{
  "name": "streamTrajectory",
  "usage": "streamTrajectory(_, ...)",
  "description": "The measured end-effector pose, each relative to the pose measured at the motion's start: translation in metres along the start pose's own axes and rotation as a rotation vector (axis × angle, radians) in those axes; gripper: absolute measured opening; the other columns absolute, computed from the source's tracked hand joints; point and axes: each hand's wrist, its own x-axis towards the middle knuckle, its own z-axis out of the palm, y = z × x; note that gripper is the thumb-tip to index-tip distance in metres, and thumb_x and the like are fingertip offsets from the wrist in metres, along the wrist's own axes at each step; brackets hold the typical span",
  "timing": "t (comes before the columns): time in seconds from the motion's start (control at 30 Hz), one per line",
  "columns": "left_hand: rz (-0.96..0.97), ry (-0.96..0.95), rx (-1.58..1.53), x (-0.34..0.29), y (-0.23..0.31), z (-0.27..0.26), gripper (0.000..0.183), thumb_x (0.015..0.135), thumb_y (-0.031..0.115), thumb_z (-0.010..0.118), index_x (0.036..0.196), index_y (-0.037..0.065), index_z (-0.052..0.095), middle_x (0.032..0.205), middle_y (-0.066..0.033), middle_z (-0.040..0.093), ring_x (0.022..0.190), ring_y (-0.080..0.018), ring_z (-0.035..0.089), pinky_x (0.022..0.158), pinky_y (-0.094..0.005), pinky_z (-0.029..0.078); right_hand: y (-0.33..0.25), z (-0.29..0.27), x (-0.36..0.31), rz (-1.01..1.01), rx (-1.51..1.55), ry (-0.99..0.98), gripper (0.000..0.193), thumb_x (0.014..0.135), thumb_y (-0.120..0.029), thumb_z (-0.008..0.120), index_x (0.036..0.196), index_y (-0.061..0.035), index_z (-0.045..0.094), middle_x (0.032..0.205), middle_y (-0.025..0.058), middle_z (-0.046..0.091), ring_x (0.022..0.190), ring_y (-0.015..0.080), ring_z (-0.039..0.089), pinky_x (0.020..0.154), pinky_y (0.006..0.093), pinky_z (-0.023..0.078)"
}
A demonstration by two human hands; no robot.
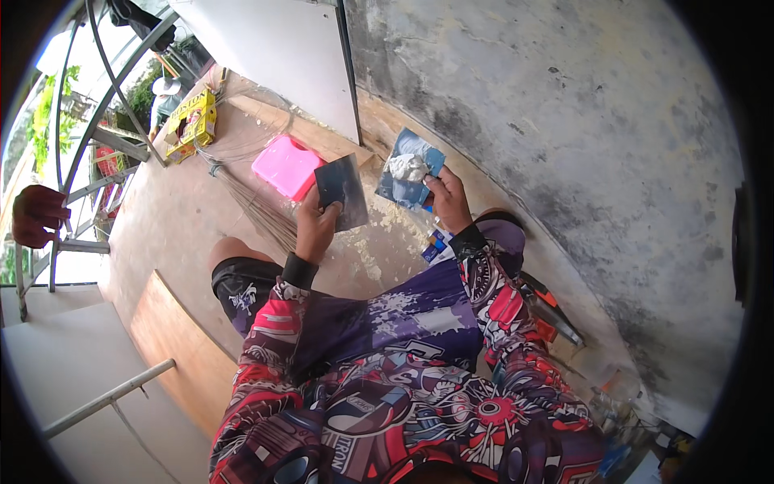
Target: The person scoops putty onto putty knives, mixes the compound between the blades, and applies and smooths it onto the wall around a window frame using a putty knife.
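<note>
My left hand point(315, 230) is closed around the lower edge of a dark, flat rectangular putty scraper point(342, 192). To its right, my right hand point(450, 199) grips a similar bluish flat plate point(393, 192) by its right side. A lump of white putty point(408, 168) sits on that plate, with pale smears around it. The two blades are held apart, a short gap between them, above the floor in front of my knees. Part of each blade's edge is hidden by my fingers.
A pink plastic case point(286, 166) and a stick broom point(250, 206) lie ahead-left. Beyond is a yellow cardboard box point(193, 123), with a person point(165, 101) farther off. The stained wall point(564, 105) rises on my right; a handsaw point(554, 310) lies by it. Plywood point(181, 351) is at left.
</note>
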Motion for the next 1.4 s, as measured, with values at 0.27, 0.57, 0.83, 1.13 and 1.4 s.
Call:
streamTrajectory(0.27,-0.235,0.027,-0.793,-0.031,0.000,0.032,0.034,0.090,-0.003,0.055,0.124,0.002,0.056,0.113,-0.0048,0.064,0.092,-0.0122,0.062,0.081,-0.0276,0.051,0.029,0.042,-0.017,-0.731,-1.231,-0.094,0.023,0.093,-0.014,0.051,0.101,0.0087,0.052,0.080,0.0289,0.058,0.078,0.0465,0.057,0.065,0.0473,0.044)
streamTrajectory(0.57,-0.263,0.049,-0.986,-0.011,0.013,-0.024,0.028,0.093,-0.003,0.051,0.120,0.004,0.056,0.106,-0.0054,0.064,0.095,-0.0178,0.064,0.084,-0.0361,0.055,0.007,0.071,-0.042,-0.174,-1.035,-0.459,0.030,0.092,-0.013,0.050,0.111,0.0099,0.049,0.077,0.0323,0.059,0.075,0.0477,0.060,0.068,0.0548,0.046)
streamTrajectory(0.83,0.185,0.144,-0.474,0.023,0.038,-0.054,0.025,0.093,-0.003,0.053,0.118,-0.001,0.058,0.108,-0.0027,0.065,0.091,-0.0135,0.061,0.078,-0.0290,0.050,0.023,0.055,-0.017,0.005,-0.402,-0.025,0.014,0.094,-0.008,0.049,0.104,0.0006,0.053,0.083,0.0123,0.066,0.071,0.0223,0.064,0.061,0.0430,0.048)
streamTrajectory(1.13,0.578,0.094,0.488,0.001,0.026,-0.013,0.042,0.084,-0.004,0.059,0.125,0.002,0.058,0.089,-0.0189,0.068,0.078,-0.0347,0.068,0.066,-0.0393,0.054,0.010,0.067,-0.009,0.089,0.493,-0.040,0.028,0.097,-0.004,0.042,0.121,-0.0009,0.055,0.110,0.0072,0.065,0.096,0.0170,0.066,0.081,0.0346,0.058)
streamTrajectory(1.4,0.697,-0.058,0.697,-0.010,0.007,-0.005,0.047,0.079,-0.006,0.053,0.125,0.003,0.056,0.098,-0.0188,0.068,0.082,-0.0357,0.067,0.068,-0.0425,0.056,0.008,0.037,-0.008,-0.044,0.422,-0.039,0.030,0.096,-0.005,0.045,0.124,-0.0012,0.056,0.112,0.0071,0.065,0.103,0.0162,0.063,0.093,0.0346,0.051)
